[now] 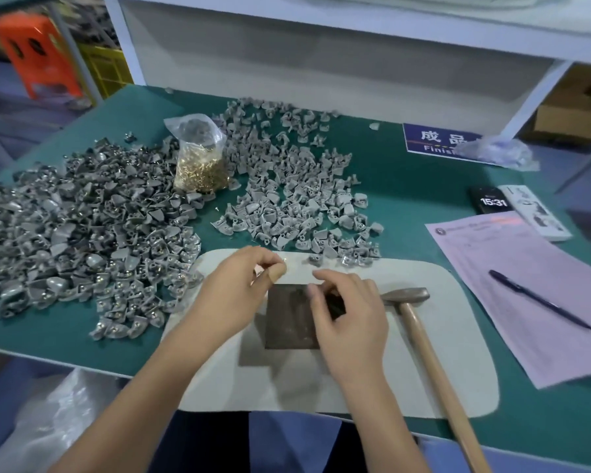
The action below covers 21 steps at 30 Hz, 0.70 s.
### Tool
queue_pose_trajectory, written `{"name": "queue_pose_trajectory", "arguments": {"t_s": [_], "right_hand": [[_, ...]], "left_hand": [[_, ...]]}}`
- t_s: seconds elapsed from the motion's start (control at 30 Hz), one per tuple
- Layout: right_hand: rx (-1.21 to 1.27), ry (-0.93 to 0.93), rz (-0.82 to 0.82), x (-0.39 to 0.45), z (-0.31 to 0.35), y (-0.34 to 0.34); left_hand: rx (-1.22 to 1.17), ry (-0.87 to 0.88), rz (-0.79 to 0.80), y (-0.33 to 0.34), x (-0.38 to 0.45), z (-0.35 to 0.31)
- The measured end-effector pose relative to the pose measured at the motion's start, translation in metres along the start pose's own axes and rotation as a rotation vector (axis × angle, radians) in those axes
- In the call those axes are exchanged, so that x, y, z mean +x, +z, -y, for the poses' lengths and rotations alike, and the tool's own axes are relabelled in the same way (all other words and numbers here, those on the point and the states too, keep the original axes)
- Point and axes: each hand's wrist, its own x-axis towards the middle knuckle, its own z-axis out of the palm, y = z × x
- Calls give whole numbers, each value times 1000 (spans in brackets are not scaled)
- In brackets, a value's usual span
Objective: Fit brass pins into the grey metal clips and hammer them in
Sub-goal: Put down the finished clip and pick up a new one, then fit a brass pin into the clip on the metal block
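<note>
L hand (249,281) pinches a small brass pin (285,264) btwn thumb & fingertips, above white mat (423,353) – R hand (347,312) fingers curled round a grey clip (335,303) on dark metal block (287,319); hammer (420,322) lies just right, untouched

Clip heaps are crowding the mat (423,377) at nine o'clock (82,240) and twelve (297,199); the hammer (423,332) is barring three o'clock. Bare mat is lying open toward six o'clock.

Grey clips (297,196) heaped loose on green table; brass pins (201,174) bagged upright between heaps.
</note>
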Motion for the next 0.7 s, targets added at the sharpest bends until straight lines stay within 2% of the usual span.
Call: {"name": "queue_pose_trajectory", "arguments": {"t_s": [0.1,0.33,0.5,0.7], "right_hand": [[134,-46,-37,-2,-3,-2],[255,55,-74,-7,-8,-4],[357,235,-206,-5,-7,-2],[349,238,-209,-6,-7,-2]], "left_hand": [[-161,60,103,9,-5,-22],[-175,38,123,23,-3,-29],[126,-8,8,21,24,-26],[410,-61,120,39,70,-28]]}}
